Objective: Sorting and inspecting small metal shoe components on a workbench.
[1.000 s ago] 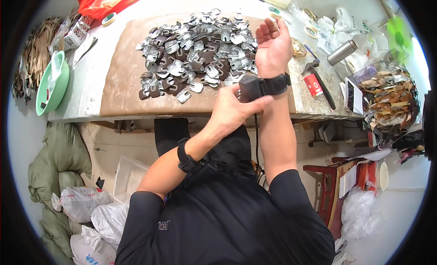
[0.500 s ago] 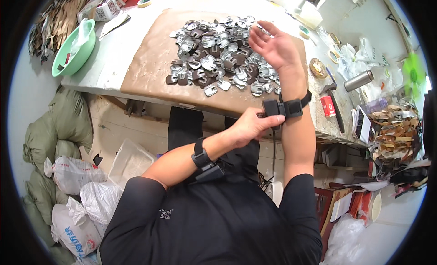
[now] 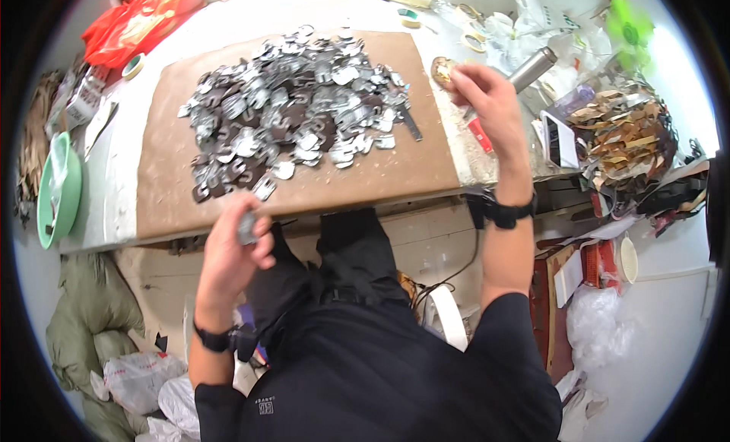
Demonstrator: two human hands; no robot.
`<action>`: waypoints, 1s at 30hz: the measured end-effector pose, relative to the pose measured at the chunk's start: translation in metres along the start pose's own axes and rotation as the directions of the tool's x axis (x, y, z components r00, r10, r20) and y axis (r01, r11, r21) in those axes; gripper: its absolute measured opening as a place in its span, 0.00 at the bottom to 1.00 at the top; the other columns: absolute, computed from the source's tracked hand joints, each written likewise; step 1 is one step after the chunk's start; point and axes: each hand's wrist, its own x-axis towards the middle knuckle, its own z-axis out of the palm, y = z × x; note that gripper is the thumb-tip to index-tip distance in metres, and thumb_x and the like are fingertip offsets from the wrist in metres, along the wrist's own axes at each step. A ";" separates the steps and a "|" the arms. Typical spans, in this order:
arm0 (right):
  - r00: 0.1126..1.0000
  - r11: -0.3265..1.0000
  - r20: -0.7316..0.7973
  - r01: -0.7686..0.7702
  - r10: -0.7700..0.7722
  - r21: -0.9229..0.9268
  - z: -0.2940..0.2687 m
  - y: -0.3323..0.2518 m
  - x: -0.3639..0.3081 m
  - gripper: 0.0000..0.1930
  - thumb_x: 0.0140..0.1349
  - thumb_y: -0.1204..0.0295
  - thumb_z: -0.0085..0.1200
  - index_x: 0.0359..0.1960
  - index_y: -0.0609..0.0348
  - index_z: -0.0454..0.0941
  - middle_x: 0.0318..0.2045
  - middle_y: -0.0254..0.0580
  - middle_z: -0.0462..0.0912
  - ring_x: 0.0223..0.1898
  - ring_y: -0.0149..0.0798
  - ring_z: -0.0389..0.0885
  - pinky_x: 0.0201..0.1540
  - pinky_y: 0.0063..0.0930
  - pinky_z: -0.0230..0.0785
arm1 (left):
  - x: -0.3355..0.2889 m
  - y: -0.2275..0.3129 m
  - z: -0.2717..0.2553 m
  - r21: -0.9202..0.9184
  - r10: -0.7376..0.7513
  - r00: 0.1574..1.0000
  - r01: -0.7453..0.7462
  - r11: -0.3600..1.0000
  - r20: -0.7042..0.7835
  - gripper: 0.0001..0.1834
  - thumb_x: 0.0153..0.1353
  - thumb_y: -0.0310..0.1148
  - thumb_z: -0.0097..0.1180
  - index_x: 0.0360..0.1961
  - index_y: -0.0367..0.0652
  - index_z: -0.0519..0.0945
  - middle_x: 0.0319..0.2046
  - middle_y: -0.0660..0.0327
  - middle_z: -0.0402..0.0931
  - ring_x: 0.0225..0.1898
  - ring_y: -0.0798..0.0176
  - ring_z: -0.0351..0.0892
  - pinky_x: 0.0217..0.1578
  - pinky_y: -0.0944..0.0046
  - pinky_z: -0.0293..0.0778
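One grey piece (image 3: 247,228) clamped by left hand (image 3: 228,248), presumably for control; right hand (image 3: 496,111) near round object (image 3: 442,72), fingers bent, grip unclear.

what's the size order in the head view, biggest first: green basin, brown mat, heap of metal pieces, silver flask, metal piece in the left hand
1. Brown mat
2. Heap of metal pieces
3. Green basin
4. Silver flask
5. Metal piece in the left hand, partly covered by fingers

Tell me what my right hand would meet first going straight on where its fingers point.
Probably the round brownish object just beyond your right hand, though depth is unclear.
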 end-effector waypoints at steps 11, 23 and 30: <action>0.967 0.625 0.256 0.200 0.000 -0.754 0.048 0.140 0.011 0.17 0.55 0.65 0.60 0.42 0.66 0.80 0.35 0.60 0.84 0.41 0.57 0.83 0.46 0.43 0.73 | 0.040 -0.003 -0.024 -0.200 -0.063 0.998 0.059 0.978 -0.014 0.20 0.74 0.51 0.41 0.41 0.45 0.75 0.21 0.62 0.75 0.18 0.66 0.75 0.13 0.71 0.65; 0.839 0.942 0.485 0.326 -0.247 -0.084 0.235 -0.063 -0.077 0.16 0.64 0.66 0.53 0.51 0.61 0.76 0.38 0.50 0.82 0.38 0.47 0.83 0.38 0.31 0.74 | 0.022 0.049 -0.093 0.091 0.138 0.988 -0.131 0.987 -0.069 0.24 0.71 0.52 0.43 0.34 0.42 0.78 0.21 0.63 0.76 0.21 0.68 0.77 0.20 0.71 0.72; 0.492 0.635 0.533 0.764 -0.688 0.116 0.331 -0.045 -0.134 0.23 0.49 0.72 0.66 0.50 0.58 0.77 0.48 0.42 0.81 0.39 0.45 0.84 0.37 0.34 0.79 | -0.008 0.001 -0.121 -0.195 0.201 0.937 -0.262 0.945 -0.287 0.23 0.72 0.51 0.43 0.39 0.42 0.79 0.29 0.62 0.81 0.30 0.66 0.82 0.29 0.65 0.79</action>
